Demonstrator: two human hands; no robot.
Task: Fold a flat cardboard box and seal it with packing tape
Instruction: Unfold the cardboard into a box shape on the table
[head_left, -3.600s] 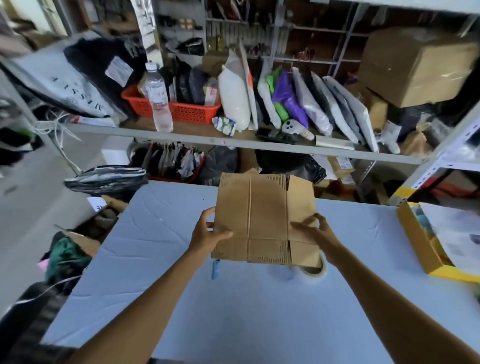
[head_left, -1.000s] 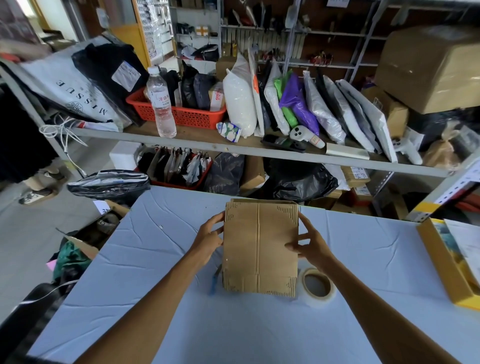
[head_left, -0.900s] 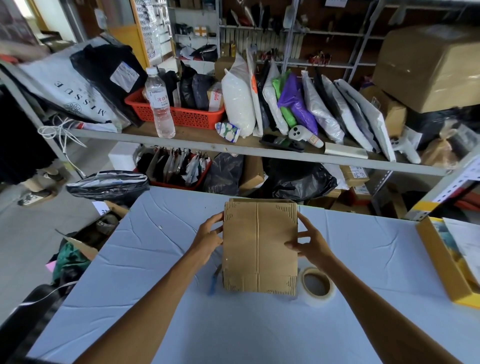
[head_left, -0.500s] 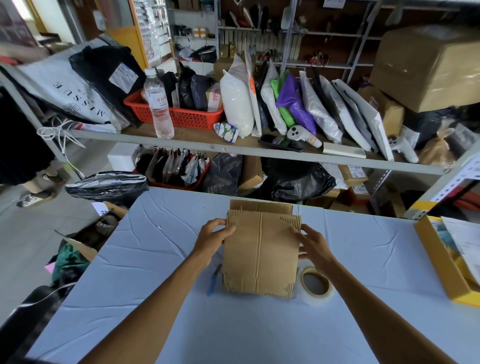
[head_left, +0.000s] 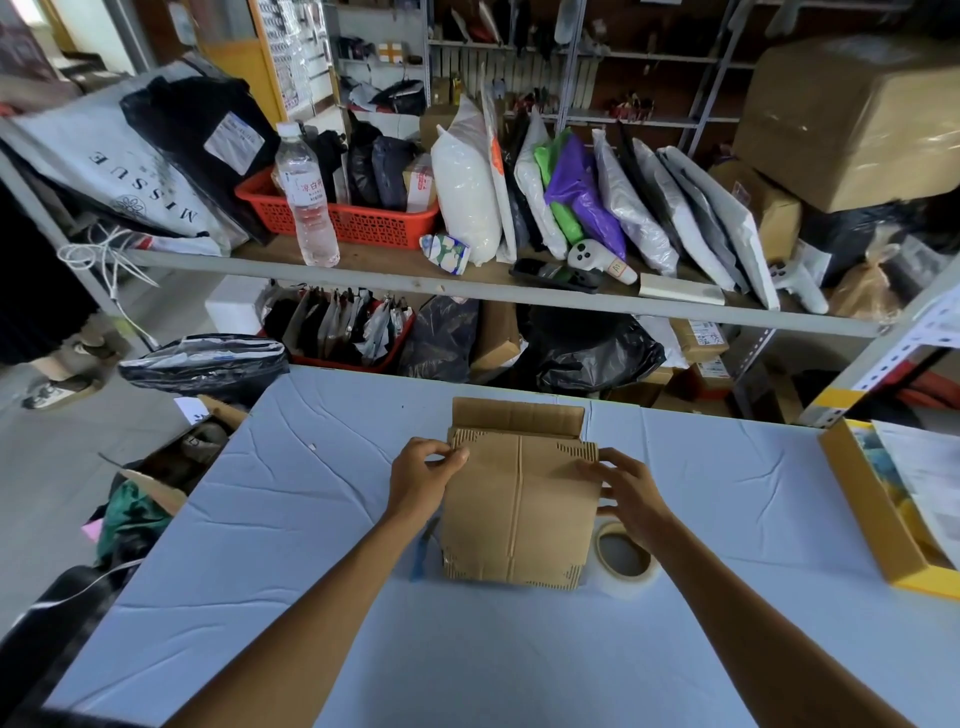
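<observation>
Lying flat at the centre of the frame, the cardboard box (head_left: 519, 509) rests on the pale blue worktop (head_left: 493, 649). It is plain brown, with 1 crease running down its middle from the far edge to the near edge, and raw corrugated fluting showing at its corners. Along the far edge, 1 flap stands out beyond the top layer, so the 2 layers are parted there.

The left grip (head_left: 421, 478) is at the box's upper left corner, thumb and fingers curled and pinching the top layer. The right grip (head_left: 623, 488) is at the upper right corner; its fingers are spread and only lightly bent, their tips resting on the top face, the thumb by the right edge. It clasps nothing that I can make out.

A roll of tape (head_left: 623, 558) lies on the worktop just beside the box's lower right corner, with the right wrist crossing over part of it. A thin blue object (head_left: 420, 558), mostly hidden by the left forearm, lies just left of the box. At the right edge of the frame sits a yellow tray (head_left: 872, 514) holding papers.

Behind the worktop, a shelf (head_left: 363, 270) crosses the upper half, carrying a water bottle (head_left: 306, 202), a red basket (head_left: 363, 221) and a row of mailer bags (head_left: 623, 202). A large carton (head_left: 852, 119) fills the upper right.
</observation>
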